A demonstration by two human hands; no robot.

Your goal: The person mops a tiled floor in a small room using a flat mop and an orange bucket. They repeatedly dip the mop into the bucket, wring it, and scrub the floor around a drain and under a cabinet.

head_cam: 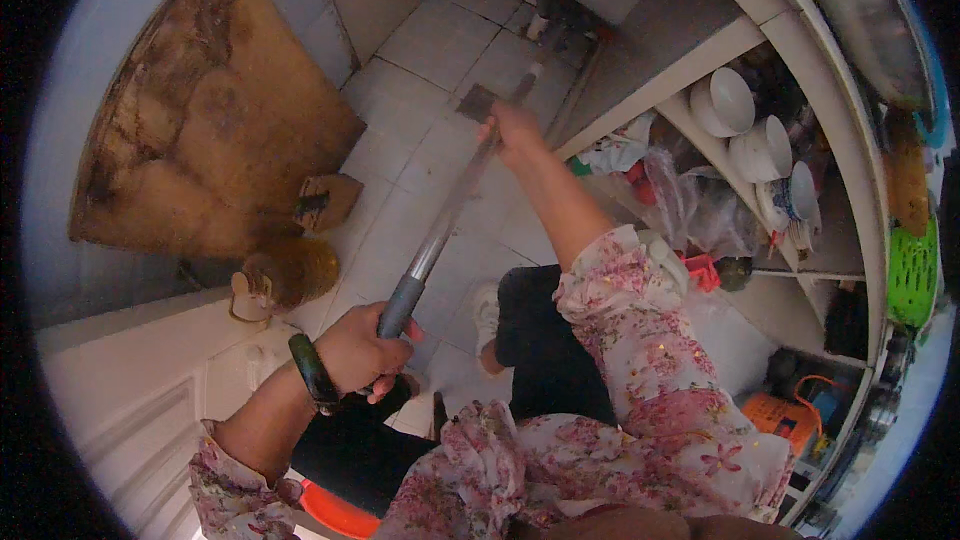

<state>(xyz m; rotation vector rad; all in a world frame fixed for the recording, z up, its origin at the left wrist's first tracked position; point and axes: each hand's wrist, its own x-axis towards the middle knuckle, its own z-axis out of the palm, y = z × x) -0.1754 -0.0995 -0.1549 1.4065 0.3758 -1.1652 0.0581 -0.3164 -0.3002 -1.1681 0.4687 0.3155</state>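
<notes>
My left hand (358, 355), with a dark band on its wrist, is closed around the grey grip at the near end of a long metal pole (436, 234). Farther along, my right hand (514, 130) grasps the same pole. It slants away from me over the tiled floor (427, 139) toward a drain pipe (541, 21). Its far end is blurred, so the kind of tool cannot be told. Just left of my right hand shows a small dark flat piece (475, 102); whether it belongs to the pole is unclear.
At left a stained brown board (247, 120) leans by the wall, beside a jug of yellowish liquid (300, 270). Open shelving on the right holds white bowls (721, 101), plastic bags (671, 191) and an orange item (776, 420). A green perforated basket (913, 270) stands above.
</notes>
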